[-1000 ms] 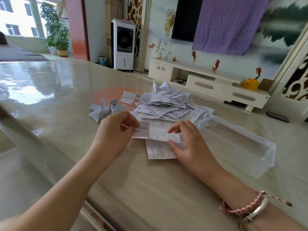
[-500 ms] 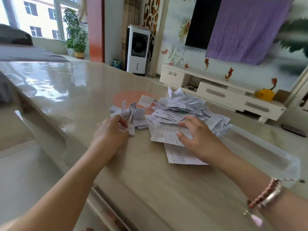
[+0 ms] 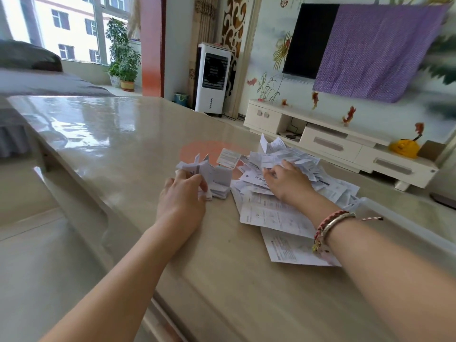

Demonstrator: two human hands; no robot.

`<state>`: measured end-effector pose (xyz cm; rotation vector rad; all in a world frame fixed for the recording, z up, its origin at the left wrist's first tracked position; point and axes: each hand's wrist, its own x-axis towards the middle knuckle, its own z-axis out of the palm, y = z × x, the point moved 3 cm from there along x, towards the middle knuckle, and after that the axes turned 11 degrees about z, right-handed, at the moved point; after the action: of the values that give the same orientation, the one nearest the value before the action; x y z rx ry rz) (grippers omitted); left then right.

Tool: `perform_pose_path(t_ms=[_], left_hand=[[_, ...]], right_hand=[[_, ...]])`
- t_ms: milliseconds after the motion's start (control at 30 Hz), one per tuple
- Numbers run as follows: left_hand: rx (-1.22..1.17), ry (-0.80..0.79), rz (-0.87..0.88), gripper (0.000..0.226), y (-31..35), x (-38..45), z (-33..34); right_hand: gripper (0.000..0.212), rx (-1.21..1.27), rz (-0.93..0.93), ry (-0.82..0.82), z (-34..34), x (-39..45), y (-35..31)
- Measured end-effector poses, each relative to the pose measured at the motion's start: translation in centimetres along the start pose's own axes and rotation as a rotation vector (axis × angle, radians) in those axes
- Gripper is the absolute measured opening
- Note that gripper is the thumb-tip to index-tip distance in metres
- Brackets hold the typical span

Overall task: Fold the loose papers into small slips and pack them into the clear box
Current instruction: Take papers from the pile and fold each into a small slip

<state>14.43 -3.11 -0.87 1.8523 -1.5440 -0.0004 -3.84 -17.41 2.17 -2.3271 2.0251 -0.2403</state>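
Observation:
A heap of loose printed papers (image 3: pixel 299 156) lies on the glossy beige table (image 3: pixel 118 144). Left of the heap sits a small cluster of folded slips (image 3: pixel 219 177). My left hand (image 3: pixel 181 197) is at the near edge of that cluster, thumb and fingers pinching a folded slip. My right hand (image 3: pixel 290 183) rests on top of the loose heap, fingers spread over the sheets. Two larger flat sheets (image 3: pixel 271 214) lie nearer me, partly under my right forearm. The clear box (image 3: pixel 404 225) stands at the right, mostly cut off by the frame edge; I cannot see its inside.
The table's front edge runs diagonally below my forearms, with the floor to the left. A small card (image 3: pixel 228 157) lies behind the folded slips. A white TV cabinet (image 3: pixel 330 141) and an air cooler (image 3: pixel 213 77) stand beyond the table.
My left hand carried the folded slip leftward to the cluster of folded slips. My right hand let go of that slip and reached forward onto the loose heap.

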Motion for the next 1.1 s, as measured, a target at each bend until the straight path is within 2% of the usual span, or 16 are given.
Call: perform_pose_path(t_ms=[233, 333, 500, 600, 733, 800, 933, 1000, 1100], left_hand=[[-0.020, -0.013, 0.034, 0.020, 0.4, 0.3, 0.1], [-0.022, -0.007, 0.044, 0.020, 0.8, 0.1, -0.1], [-0.050, 0.036, 0.049, 0.022, 1.9, -0.9, -0.2], [-0.062, 0.061, 0.063, 0.023, 2.7, -1.7, -0.2], [-0.080, 0.071, 0.143, 0.023, 3.9, -2.4, -0.1], [-0.147, 0.076, 0.193, 0.032, 4.6, -2.6, 0.3], [-0.236, 0.027, 0.275, 0.066, 5.6, -2.9, 1.5], [-0.217, 0.004, 0.318, 0.068, 5.8, -2.9, 2.1], [-0.167, 0.040, 0.351, 0.059, 6.0, -2.8, 2.5]], right_hand=[[0.065, -0.084, -0.031, -0.074, 1.0, 2.1, -0.1], [0.060, 0.006, -0.085, -0.038, 0.6, 1.1, -0.1], [0.043, 0.287, -0.286, 0.028, -0.9, -4.7, 0.7], [0.034, 0.350, -0.384, 0.076, -1.3, -8.3, 2.2], [0.024, 0.428, -0.428, 0.173, -1.7, -11.5, 4.8], [0.023, 0.483, -0.429, 0.210, -1.7, -12.3, 6.0], [0.028, 0.518, -0.417, 0.187, -0.7, -12.4, 7.6], [0.028, 0.511, -0.414, 0.157, -0.5, -12.1, 8.1], [0.028, 0.497, -0.418, 0.124, -0.5, -11.9, 8.6]])
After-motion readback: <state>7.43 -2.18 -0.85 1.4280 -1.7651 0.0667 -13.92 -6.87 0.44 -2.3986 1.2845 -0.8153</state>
